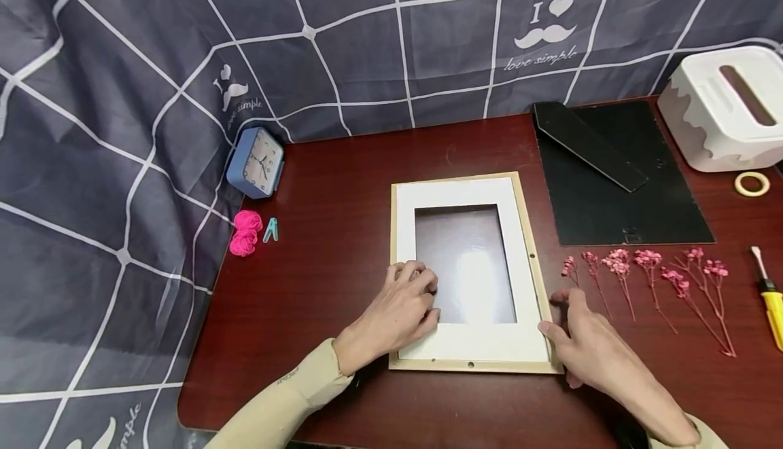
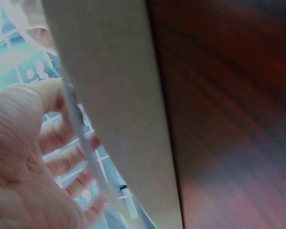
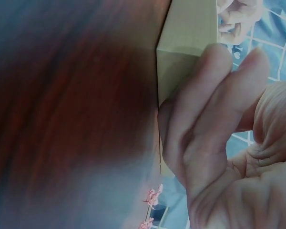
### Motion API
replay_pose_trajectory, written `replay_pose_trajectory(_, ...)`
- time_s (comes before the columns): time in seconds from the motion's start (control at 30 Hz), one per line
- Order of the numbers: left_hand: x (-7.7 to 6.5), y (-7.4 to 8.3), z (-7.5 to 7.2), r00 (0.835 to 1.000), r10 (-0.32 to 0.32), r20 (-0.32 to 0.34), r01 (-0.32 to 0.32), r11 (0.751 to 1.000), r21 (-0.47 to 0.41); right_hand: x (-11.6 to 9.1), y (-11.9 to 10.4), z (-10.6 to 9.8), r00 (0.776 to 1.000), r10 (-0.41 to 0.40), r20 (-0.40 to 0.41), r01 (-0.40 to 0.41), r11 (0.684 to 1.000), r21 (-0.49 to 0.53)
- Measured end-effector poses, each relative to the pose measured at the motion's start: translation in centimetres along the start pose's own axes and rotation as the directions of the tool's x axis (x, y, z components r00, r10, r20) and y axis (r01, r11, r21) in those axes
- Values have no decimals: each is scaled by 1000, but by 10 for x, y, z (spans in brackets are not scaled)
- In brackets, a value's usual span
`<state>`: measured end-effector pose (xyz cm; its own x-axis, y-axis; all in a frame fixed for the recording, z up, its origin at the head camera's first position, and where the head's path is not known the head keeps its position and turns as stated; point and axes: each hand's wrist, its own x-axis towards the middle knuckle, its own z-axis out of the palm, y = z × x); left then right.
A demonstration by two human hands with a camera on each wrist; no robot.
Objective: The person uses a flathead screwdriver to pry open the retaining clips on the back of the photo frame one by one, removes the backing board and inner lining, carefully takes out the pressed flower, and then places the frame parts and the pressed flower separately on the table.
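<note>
A light wooden picture frame (image 1: 471, 366) lies on the dark red table, with a white mat (image 1: 455, 194) set inside it. Through the mat's rectangular opening shows a shiny clear pane (image 1: 461, 259). My left hand (image 1: 400, 303) reaches over the frame's left side, its loosely bent fingers and thumb touching the mat near the opening's edge. In the left wrist view, those fingers spread beyond the frame's outer side. My right hand (image 1: 590, 347) grips the frame's lower right side, thumb at the top edge and fingers along the outer side.
To the right lie several pink dried flower sprigs (image 1: 618, 265), a black backing board (image 1: 612, 211) with its stand, a wooden ring (image 1: 752, 184) and a yellow screwdriver (image 1: 772, 306). A tissue box (image 1: 703, 123) stands behind. At left are a blue clock (image 1: 253, 164), pink yarn (image 1: 246, 231) and a teal clip (image 1: 271, 229).
</note>
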<state>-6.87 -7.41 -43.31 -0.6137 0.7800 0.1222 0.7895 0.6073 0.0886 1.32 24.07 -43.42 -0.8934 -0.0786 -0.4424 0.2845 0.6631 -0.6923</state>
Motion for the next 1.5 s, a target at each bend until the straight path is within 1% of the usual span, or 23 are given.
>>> replay_pose_trajectory(0.2,7,-8,1,987,149,-55,-147,988,35,4,1,-1,1000,-17,-2,17,1000,15)
replay_pose_trajectory(0.33,6,-8,1,985,168,-42,-166,985,49,7,1,-1,1000,-8,20,7,999,50)
replay_pose_trajectory(0.43,0,-7,-1,989,147,-16,-145,987,64,8,1,0,1000,-4,24,3,998,57)
replay_pose_trajectory(0.53,-12,-3,-5,998,63,-3,-63,996,66,8,1,0,1000,-7,27,6,999,49)
replay_pose_trajectory(0.63,-28,5,-10,996,-87,-27,88,995,50,7,1,0,1000,-6,30,5,999,36)
replay_pose_trajectory(0.7,-39,11,-12,971,-236,-43,237,971,19,6,0,0,1000,-1,31,-1,999,40)
replay_pose_trajectory(0.73,-44,15,-13,947,-319,-42,319,948,-9,6,0,0,1000,3,31,-4,999,40)
replay_pose_trajectory(0.77,-50,18,-15,913,-406,-31,405,913,-50,6,-1,0,999,10,31,-11,999,36)
replay_pose_trajectory(0.8,-56,22,-17,870,-493,-5,490,866,-100,5,-1,0,999,11,30,-12,999,35)
replay_pose_trajectory(0.87,-67,28,-21,765,-639,85,641,739,-208,4,-1,-1,999,22,34,-23,999,37)
replay_pose_trajectory(0.9,-73,30,-23,717,-684,137,691,672,-265,3,-1,-1,999,28,33,-29,999,33)
replay_pose_trajectory(0.93,-78,31,-25,680,-708,192,725,608,-325,3,-1,-1,999,32,33,-33,999,35)
replay_pose_trajectory(0.97,-82,32,-27,648,-719,253,751,544,-374,2,0,-2,999,36,33,-38,999,33)
replay_pose_trajectory(1.0,-88,31,-28,625,-714,314,765,481,-429,2,0,-2,999,34,33,-35,999,33)
replay_pose_trajectory(1.03,-92,30,-28,613,-699,369,769,419,-483,2,-1,-2,999,37,35,-39,999,34)
replay_pose_trajectory(1.07,-97,28,-28,612,-673,416,763,364,-534,2,0,-2,999,34,35,-35,999,35)
replay_pose_trajectory(1.13,-105,24,-25,623,-609,490,733,237,-638,3,0,-3,999,25,34,-26,999,36)
replay_pose_trajectory(1.2,-111,21,-20,636,-549,543,691,92,-717,3,1,-2,999,21,38,-23,999,28)
replay_pose_trajectory(1.3,-118,17,-13,651,-496,575,624,-82,-777,3,3,-1,999,18,43,-17,1000,-15)
replay_pose_trajectory(1.33,-120,17,-11,652,-485,582,607,-126,-785,3,3,-1,999,24,48,-22,999,-29)
replay_pose_trajectory(1.4,-123,17,-8,649,-475,594,582,-192,-790,3,4,0,998,24,56,-21,999,-50)
replay_pose_trajectory(1.47,-125,17,-5,649,-471,597,561,-233,-794,4,4,0,997,32,63,-29,998,-55)
replay_pose_trajectory(1.5,-126,18,-4,652,-475,591,549,-242,-800,4,3,1,997,40,67,-37,998,-57)
